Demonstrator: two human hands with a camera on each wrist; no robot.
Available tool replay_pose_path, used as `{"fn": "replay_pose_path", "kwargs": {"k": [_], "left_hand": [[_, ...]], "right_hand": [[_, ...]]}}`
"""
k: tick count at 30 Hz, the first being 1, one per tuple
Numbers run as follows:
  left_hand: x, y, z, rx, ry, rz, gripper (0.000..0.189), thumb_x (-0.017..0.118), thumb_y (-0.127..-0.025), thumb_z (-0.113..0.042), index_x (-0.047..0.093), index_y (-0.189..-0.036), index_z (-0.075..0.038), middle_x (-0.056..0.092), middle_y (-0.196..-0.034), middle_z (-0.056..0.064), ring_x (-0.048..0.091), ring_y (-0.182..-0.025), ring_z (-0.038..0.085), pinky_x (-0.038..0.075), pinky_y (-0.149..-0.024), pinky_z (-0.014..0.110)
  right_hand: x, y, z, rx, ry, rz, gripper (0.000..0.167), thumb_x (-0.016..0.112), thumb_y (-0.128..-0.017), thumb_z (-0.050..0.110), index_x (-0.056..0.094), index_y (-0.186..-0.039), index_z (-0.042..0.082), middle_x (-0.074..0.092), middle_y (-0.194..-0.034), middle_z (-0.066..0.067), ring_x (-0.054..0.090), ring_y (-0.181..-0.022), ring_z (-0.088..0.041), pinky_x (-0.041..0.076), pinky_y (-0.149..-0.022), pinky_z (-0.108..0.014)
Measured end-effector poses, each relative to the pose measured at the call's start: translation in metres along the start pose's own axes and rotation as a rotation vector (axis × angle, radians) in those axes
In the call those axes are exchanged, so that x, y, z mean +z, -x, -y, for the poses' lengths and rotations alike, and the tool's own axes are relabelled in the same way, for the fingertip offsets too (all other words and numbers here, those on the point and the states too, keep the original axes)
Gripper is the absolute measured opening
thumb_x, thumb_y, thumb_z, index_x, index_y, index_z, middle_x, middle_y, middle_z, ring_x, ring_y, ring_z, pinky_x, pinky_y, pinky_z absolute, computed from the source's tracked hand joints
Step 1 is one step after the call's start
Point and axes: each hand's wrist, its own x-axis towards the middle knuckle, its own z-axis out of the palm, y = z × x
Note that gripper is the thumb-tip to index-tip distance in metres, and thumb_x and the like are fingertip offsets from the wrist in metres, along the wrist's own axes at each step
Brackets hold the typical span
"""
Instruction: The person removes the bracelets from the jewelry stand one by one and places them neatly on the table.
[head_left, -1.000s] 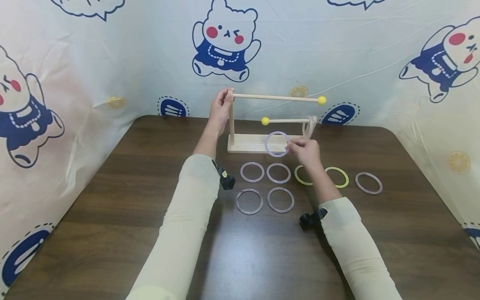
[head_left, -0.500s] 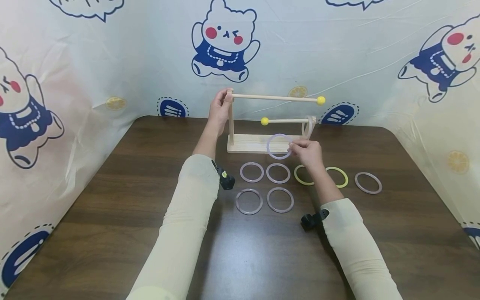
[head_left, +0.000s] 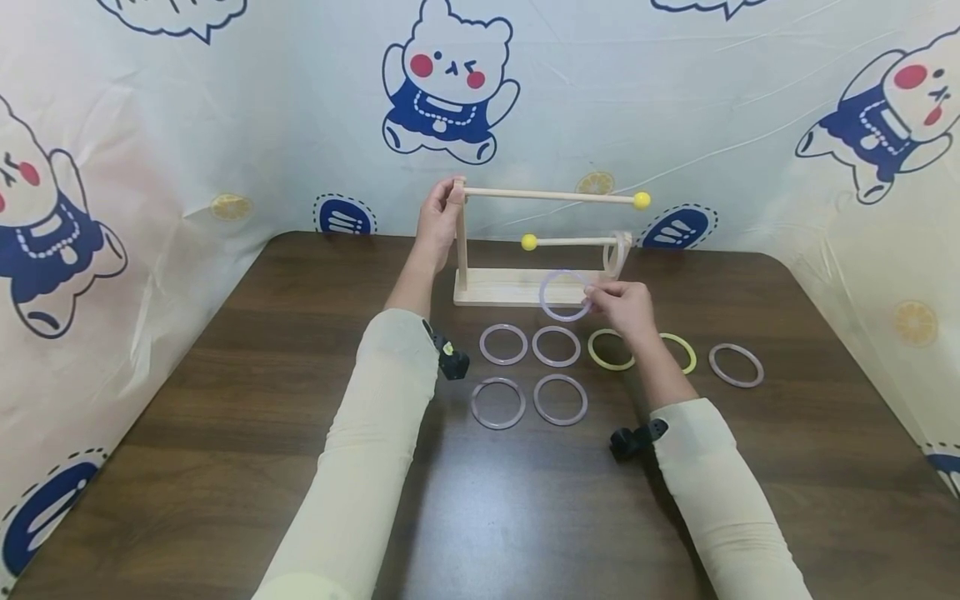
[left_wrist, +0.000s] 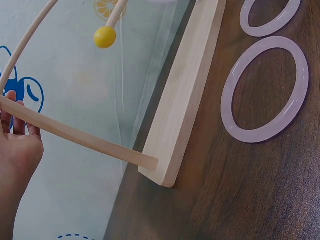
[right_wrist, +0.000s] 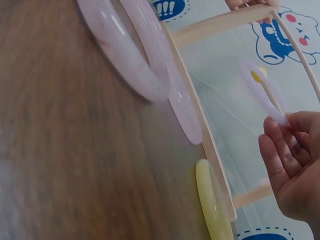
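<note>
A wooden stand (head_left: 498, 287) has a tall post at the left and a short one at the right, each with a sideways rod tipped by a yellow ball. My left hand (head_left: 438, 218) holds the top of the tall post (left_wrist: 80, 134), fingers behind it. Between thumb and fingertips my right hand (head_left: 624, 310) pinches a purple ring (head_left: 542, 297), held up in front of the base. In the right wrist view this ring (right_wrist: 248, 85) overlaps the short rod's yellow ball. A pale ring (head_left: 608, 260) hangs by the short post.
Several purple rings (head_left: 483, 344) lie flat on the dark wooden table (head_left: 480, 517) before the stand. Two yellow rings (head_left: 592, 354) lie beside and under the right forearm, and another purple ring (head_left: 713, 364) farther right. A printed cloth (head_left: 300, 100) hangs behind.
My right hand has drifted slightly right and toward me with the purple ring still pinched. The left hand stays on the tall post.
</note>
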Motion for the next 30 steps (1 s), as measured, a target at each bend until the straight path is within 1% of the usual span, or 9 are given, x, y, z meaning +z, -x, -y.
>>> {"fn": "replay_pose_path", "kwargs": {"k": [4, 12, 16, 21, 23, 27, 30], "left_hand": [[-0.001, 0.000, 0.001, -0.010, 0.002, 0.009, 0.044, 0.048, -0.094, -0.034, 0.049, -0.130, -0.009, 0.054, -0.108, 0.002, 0.044, -0.113, 0.025, 0.035, -0.092, 0.030], [-0.001, -0.001, 0.000, -0.022, 0.003, 0.010, 0.041, 0.048, -0.094, -0.034, 0.050, -0.129, -0.013, 0.054, -0.113, 0.002, 0.046, -0.112, 0.021, 0.034, -0.093, 0.029], [-0.001, -0.002, 0.001, -0.015, 0.005, 0.003, 0.041, 0.049, -0.094, -0.034, 0.051, -0.128, -0.011, 0.055, -0.110, 0.002, 0.046, -0.111, 0.022, 0.035, -0.092, 0.028], [0.000, -0.002, 0.002, -0.003, 0.007, -0.004, 0.041, 0.049, -0.093, -0.034, 0.052, -0.127, -0.010, 0.055, -0.108, 0.003, 0.045, -0.112, 0.026, 0.035, -0.091, 0.029], [0.000, -0.002, 0.001, 0.004, 0.001, -0.005, 0.041, 0.049, -0.093, -0.034, 0.052, -0.127, -0.010, 0.055, -0.108, 0.003, 0.045, -0.111, 0.025, 0.035, -0.091, 0.029], [0.000, -0.002, 0.001, 0.011, -0.004, -0.008, 0.042, 0.049, -0.094, -0.035, 0.051, -0.127, -0.010, 0.055, -0.109, 0.003, 0.047, -0.106, 0.019, 0.035, -0.091, 0.028], [0.000, -0.001, 0.002, 0.014, -0.010, -0.006, 0.042, 0.049, -0.094, -0.034, 0.051, -0.128, -0.010, 0.055, -0.109, 0.003, 0.048, -0.104, 0.017, 0.036, -0.091, 0.028]], "right_hand": [[-0.004, 0.000, -0.003, 0.011, -0.004, 0.004, 0.030, 0.064, -0.086, 0.008, 0.061, -0.101, -0.018, 0.062, -0.058, 0.009, 0.062, -0.057, -0.008, 0.053, -0.064, -0.029], [-0.010, 0.001, -0.003, 0.000, 0.001, 0.014, 0.029, 0.064, -0.086, 0.007, 0.061, -0.099, -0.018, 0.062, -0.058, 0.009, 0.062, -0.055, -0.008, 0.053, -0.062, -0.030], [-0.012, 0.002, -0.003, -0.008, 0.005, 0.037, 0.028, 0.063, -0.086, 0.006, 0.061, -0.099, -0.019, 0.061, -0.057, 0.010, 0.061, -0.054, -0.006, 0.053, -0.060, -0.027], [-0.017, 0.002, -0.005, -0.007, -0.013, 0.062, 0.028, 0.062, -0.086, 0.005, 0.060, -0.099, -0.020, 0.062, -0.057, 0.008, 0.060, -0.054, -0.006, 0.052, -0.057, -0.024], [-0.019, 0.002, -0.006, -0.003, -0.014, 0.067, 0.029, 0.063, -0.086, 0.005, 0.060, -0.099, -0.020, 0.063, -0.058, 0.006, 0.060, -0.054, -0.007, 0.052, -0.057, -0.024], [-0.023, 0.005, -0.004, 0.016, -0.015, 0.077, 0.030, 0.063, -0.086, 0.006, 0.060, -0.099, -0.020, 0.064, -0.060, 0.004, 0.060, -0.055, -0.008, 0.052, -0.059, -0.026], [-0.025, 0.007, -0.001, 0.023, -0.020, 0.091, 0.029, 0.062, -0.086, 0.004, 0.059, -0.098, -0.022, 0.064, -0.060, 0.003, 0.060, -0.054, -0.009, 0.052, -0.057, -0.026]]}}
